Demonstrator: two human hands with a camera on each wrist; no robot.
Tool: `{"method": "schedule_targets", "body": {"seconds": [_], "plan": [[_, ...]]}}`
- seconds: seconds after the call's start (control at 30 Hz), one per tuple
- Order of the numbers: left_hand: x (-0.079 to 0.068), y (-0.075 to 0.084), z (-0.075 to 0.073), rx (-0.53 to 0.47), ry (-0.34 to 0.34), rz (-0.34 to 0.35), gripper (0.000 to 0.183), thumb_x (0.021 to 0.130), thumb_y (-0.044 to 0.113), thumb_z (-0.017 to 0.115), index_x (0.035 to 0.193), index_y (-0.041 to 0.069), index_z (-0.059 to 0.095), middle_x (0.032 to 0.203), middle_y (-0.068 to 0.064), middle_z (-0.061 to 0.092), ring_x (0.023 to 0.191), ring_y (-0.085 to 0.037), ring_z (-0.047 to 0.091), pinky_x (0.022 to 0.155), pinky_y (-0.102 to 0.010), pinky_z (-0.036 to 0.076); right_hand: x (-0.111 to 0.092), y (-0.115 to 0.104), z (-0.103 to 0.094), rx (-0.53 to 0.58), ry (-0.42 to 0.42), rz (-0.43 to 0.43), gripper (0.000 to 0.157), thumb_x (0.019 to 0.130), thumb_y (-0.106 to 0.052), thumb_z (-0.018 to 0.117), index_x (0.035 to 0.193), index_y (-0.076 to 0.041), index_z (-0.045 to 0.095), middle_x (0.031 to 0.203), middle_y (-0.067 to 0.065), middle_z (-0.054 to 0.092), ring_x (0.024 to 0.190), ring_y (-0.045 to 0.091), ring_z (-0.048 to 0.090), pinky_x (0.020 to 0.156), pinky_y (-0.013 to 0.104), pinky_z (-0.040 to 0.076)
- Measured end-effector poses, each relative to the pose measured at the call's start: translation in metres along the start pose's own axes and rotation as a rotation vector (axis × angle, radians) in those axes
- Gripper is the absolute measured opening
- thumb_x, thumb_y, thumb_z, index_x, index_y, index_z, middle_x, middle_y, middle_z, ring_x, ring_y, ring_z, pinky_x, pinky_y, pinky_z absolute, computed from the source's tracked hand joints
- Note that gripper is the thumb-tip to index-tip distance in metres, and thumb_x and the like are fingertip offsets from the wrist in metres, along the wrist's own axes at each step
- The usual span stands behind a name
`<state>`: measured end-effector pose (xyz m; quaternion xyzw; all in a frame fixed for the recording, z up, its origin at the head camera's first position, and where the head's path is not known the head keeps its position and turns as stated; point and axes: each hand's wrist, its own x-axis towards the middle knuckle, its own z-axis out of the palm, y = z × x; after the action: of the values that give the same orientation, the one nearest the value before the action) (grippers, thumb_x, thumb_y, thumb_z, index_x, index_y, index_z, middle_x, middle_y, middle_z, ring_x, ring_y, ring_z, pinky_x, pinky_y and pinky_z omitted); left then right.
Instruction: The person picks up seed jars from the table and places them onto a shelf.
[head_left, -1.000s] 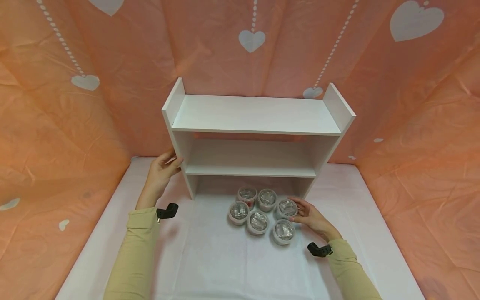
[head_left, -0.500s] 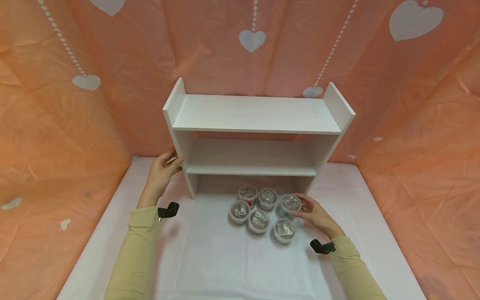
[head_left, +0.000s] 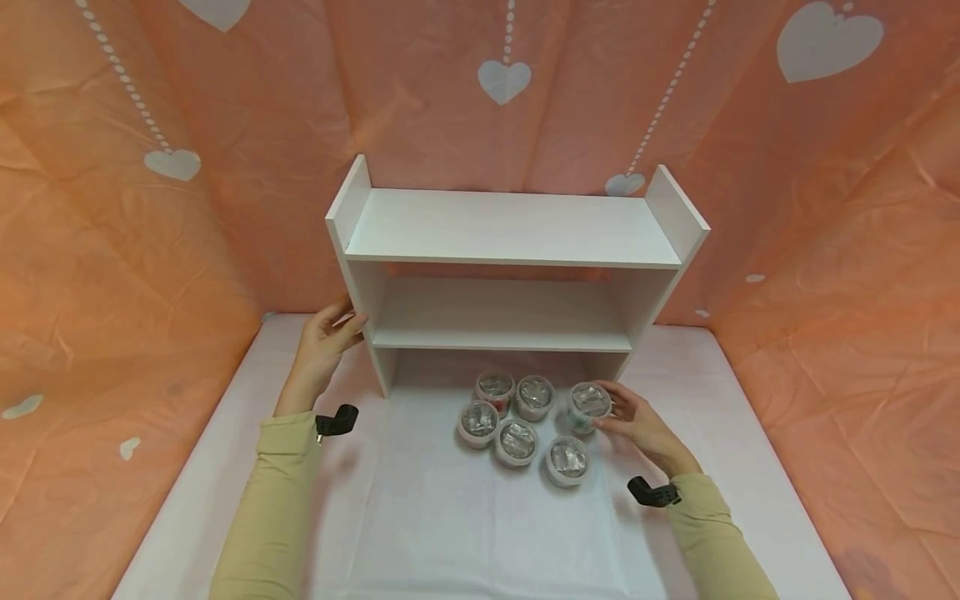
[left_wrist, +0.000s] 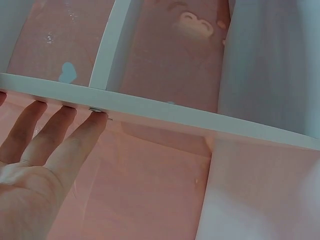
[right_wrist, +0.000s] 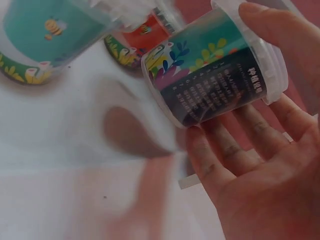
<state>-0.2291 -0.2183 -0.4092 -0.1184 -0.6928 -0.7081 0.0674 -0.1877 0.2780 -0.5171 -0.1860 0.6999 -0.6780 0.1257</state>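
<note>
My right hand (head_left: 641, 429) grips a lidded plastic cup (head_left: 589, 403) by its side, just in front of the shelf's right end. In the right wrist view that cup (right_wrist: 215, 65) leans over, its green and dark printed label facing the camera, with the thumb near the lid and fingers along the lower side. My left hand (head_left: 324, 343) rests its fingertips on the left side panel of the white shelf (head_left: 510, 227). From the left wrist view, the fingers (left_wrist: 75, 145) extend straight against the panel's edge.
Several similar cups stand grouped left of the held one, including a front cup (head_left: 567, 462) and a left cup (head_left: 478, 421). A teal cup (right_wrist: 55, 35) and a red cup (right_wrist: 142, 40) show in the right wrist view. Orange cloth (head_left: 112, 275) hangs around the white-covered table (head_left: 450, 533).
My right hand has lifted its cup slightly and drawn it right and back, away from the other cups. The left hand and the shelf stay nearly where they were.
</note>
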Motion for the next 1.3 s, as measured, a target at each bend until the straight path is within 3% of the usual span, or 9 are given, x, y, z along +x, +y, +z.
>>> {"method": "schedule_targets", "body": {"seconds": [0.17, 0.6, 0.87, 1.07, 1.3], "plan": [[-0.001, 0.001, 0.0, 0.01, 0.005, -0.005, 0.052, 0.096, 0.011, 0.058, 0.144, 0.001, 0.04, 0.136, -0.013, 0.047, 0.117, -0.021, 0.052, 0.089, -0.024, 0.051, -0.002, -0.008, -0.002, -0.01, -0.018, -0.015, 0.062, 0.088, 0.005, 0.065, 0.141, 0.008, 0.034, 0.131, 0.009, 0.052, 0.114, 0.014, 0.055, 0.087, 0.027, 0.053], [-0.001, 0.0, -0.001, 0.007, 0.006, -0.008, 0.052, 0.096, 0.012, 0.058, 0.144, 0.002, 0.041, 0.135, -0.008, 0.049, 0.118, -0.024, 0.051, 0.089, -0.024, 0.051, -0.003, -0.036, -0.002, -0.058, -0.029, -0.05, 0.061, 0.087, 0.006, 0.065, 0.141, 0.007, 0.035, 0.13, 0.004, 0.054, 0.116, 0.013, 0.053, 0.09, 0.026, 0.051], [-0.001, 0.0, 0.0, 0.006, 0.012, -0.007, 0.052, 0.096, 0.011, 0.059, 0.143, 0.0, 0.041, 0.132, -0.008, 0.05, 0.118, -0.025, 0.051, 0.088, -0.023, 0.051, 0.0, -0.059, 0.003, -0.052, -0.094, -0.088, 0.063, 0.086, 0.011, 0.064, 0.141, 0.008, 0.035, 0.133, 0.01, 0.052, 0.118, 0.017, 0.052, 0.091, 0.028, 0.051], [0.0, -0.001, 0.0, 0.003, 0.013, -0.006, 0.052, 0.096, 0.01, 0.058, 0.143, -0.001, 0.04, 0.137, -0.013, 0.048, 0.117, -0.02, 0.052, 0.088, -0.023, 0.052, 0.002, -0.079, 0.01, -0.068, -0.14, -0.057, 0.067, 0.084, 0.006, 0.069, 0.143, 0.002, 0.036, 0.134, 0.012, 0.049, 0.119, 0.02, 0.051, 0.091, 0.03, 0.051], [0.0, 0.001, 0.0, 0.01, 0.01, -0.009, 0.053, 0.096, 0.011, 0.059, 0.144, 0.0, 0.04, 0.141, -0.017, 0.043, 0.119, -0.023, 0.05, 0.088, -0.024, 0.052, 0.008, -0.101, 0.021, -0.11, -0.171, -0.033, 0.067, 0.083, 0.003, 0.072, 0.142, -0.002, 0.04, 0.134, 0.017, 0.049, 0.121, 0.024, 0.049, 0.095, 0.034, 0.049]]}}
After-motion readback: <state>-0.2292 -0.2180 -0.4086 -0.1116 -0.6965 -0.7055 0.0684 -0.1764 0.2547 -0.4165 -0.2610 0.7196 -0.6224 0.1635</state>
